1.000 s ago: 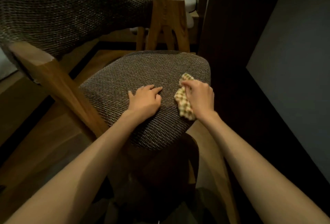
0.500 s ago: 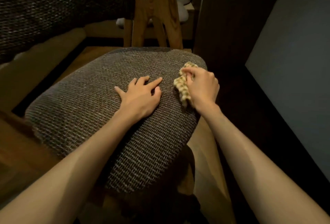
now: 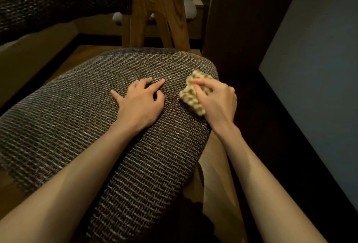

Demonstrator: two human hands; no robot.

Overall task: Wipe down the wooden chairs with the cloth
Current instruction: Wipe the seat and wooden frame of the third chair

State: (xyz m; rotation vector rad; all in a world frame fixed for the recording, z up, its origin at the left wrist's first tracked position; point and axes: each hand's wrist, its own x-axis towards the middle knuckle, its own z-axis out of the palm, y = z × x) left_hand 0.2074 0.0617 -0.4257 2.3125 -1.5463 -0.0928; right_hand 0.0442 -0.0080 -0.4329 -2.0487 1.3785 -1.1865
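Gripping the bunched checked cloth [image 3: 190,95] in our right hand [image 3: 217,100], we are pressing it onto the woven seat [image 3: 87,116] just right of our left hand [image 3: 141,102] (flat, relaxed, holding nothing); the wooden back post [image 3: 155,10] is standing beyond, nearer the right hand.

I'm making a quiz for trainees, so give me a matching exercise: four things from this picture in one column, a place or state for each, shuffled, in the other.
1 left hand
2 right hand
3 cloth
4 wooden frame

A stands beyond the woven seat
B bunched at the seat's right edge
C rests on the seat, holding nothing
D grips the cloth

Pairs: 1-C, 2-D, 3-B, 4-A
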